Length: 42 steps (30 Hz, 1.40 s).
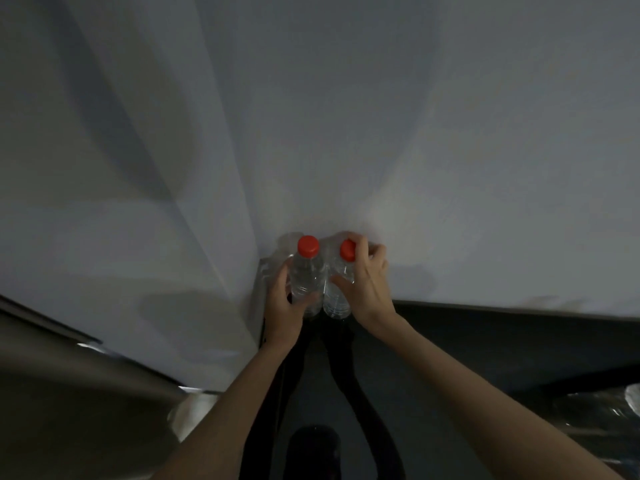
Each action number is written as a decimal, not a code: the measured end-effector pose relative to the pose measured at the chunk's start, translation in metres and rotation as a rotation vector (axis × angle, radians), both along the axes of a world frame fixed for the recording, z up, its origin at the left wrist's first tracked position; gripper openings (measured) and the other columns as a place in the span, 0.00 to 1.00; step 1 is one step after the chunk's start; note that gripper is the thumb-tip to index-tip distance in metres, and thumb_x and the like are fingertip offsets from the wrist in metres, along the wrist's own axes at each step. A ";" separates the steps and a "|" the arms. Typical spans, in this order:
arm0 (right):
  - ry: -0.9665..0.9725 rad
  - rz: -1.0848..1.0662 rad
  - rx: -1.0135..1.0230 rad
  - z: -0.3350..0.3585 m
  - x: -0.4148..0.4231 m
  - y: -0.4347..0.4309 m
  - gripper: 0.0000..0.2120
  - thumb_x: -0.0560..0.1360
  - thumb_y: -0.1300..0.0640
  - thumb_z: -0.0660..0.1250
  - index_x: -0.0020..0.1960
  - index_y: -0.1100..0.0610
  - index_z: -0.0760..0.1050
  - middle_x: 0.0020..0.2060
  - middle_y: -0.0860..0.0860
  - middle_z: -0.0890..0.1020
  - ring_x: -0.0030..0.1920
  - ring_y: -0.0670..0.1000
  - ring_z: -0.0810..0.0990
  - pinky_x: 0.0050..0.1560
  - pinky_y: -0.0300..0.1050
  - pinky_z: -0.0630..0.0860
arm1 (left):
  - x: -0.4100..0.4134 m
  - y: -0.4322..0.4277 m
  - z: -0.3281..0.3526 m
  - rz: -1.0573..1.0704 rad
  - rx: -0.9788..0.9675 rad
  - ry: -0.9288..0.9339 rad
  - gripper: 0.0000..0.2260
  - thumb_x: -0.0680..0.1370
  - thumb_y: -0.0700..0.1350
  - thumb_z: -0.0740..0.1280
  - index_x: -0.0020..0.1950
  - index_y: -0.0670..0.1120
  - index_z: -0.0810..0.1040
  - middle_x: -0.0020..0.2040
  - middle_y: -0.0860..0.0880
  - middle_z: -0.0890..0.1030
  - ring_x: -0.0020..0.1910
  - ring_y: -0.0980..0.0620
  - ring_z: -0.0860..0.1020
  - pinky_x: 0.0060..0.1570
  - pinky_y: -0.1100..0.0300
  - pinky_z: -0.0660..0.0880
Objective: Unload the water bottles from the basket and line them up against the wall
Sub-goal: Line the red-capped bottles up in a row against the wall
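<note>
Two clear water bottles with red caps stand side by side at the foot of the white wall (450,168), near a corner. My left hand (284,306) wraps the body of the left bottle (306,268). My right hand (367,282) grips the right bottle (341,285), fingers over its shoulder and beside its red cap. Both bottles are upright and touch each other on the dark floor (485,341). The basket is out of sight.
A second white wall meets the first at the left, forming a corner. A grey metallic surface (69,393) fills the lower left. Clear plastic wrapping (602,410) lies at the right edge. A dark object (313,445) sits on the floor between my arms.
</note>
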State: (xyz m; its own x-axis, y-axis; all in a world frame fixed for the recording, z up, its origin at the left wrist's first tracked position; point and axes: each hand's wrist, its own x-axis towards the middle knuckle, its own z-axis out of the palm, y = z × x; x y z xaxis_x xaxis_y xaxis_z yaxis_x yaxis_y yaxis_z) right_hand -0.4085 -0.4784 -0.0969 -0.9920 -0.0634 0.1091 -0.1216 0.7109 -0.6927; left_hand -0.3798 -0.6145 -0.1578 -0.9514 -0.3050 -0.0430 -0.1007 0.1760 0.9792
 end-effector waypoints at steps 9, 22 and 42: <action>-0.001 -0.013 -0.032 0.000 0.009 -0.001 0.36 0.71 0.56 0.74 0.72 0.48 0.58 0.63 0.58 0.63 0.60 0.56 0.66 0.58 0.49 0.73 | 0.003 -0.006 0.007 -0.053 -0.158 0.037 0.29 0.71 0.41 0.76 0.66 0.60 0.70 0.58 0.56 0.79 0.58 0.56 0.79 0.55 0.66 0.75; 0.127 0.126 0.055 0.095 0.080 0.059 0.37 0.75 0.57 0.69 0.75 0.43 0.52 0.67 0.57 0.67 0.64 0.55 0.71 0.61 0.50 0.74 | 0.075 0.005 0.111 -0.210 -0.477 0.132 0.36 0.77 0.51 0.69 0.79 0.50 0.53 0.77 0.50 0.61 0.75 0.53 0.60 0.72 0.53 0.63; 0.171 0.002 0.083 0.161 0.289 0.277 0.21 0.76 0.54 0.67 0.68 0.47 0.69 0.60 0.46 0.73 0.56 0.50 0.76 0.57 0.47 0.77 | 0.248 0.190 0.224 -0.474 -0.556 0.395 0.28 0.79 0.50 0.65 0.77 0.50 0.61 0.75 0.52 0.65 0.73 0.58 0.62 0.66 0.68 0.57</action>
